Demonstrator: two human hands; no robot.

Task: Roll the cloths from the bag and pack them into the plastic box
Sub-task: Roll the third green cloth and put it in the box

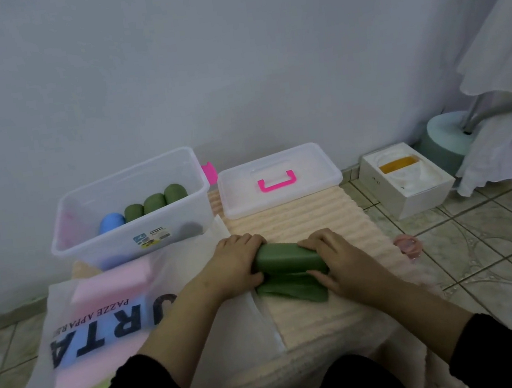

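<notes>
A dark green cloth (pixel 287 266) lies partly rolled on the peach ribbed mat (pixel 309 216) in front of me. My left hand (pixel 234 265) grips the roll's left end and my right hand (pixel 338 261) grips its right end; a flat tail of the cloth spreads below the roll. The clear plastic box (pixel 137 238) stands at the back left, holding one blue roll (pixel 111 222) and three green rolls (pixel 155 202) in a row. A translucent white bag (pixel 81 334) with black lettering lies at the left, with pink, blue and light green cloths showing through it.
The box's clear lid (pixel 279 179) with a pink handle rests on the mat at the back centre. A white carton (pixel 406 180) stands on the tiled floor at the right, near a round teal base (pixel 446 142) and hanging white fabric. A small pink object (pixel 408 245) lies by the mat's right edge.
</notes>
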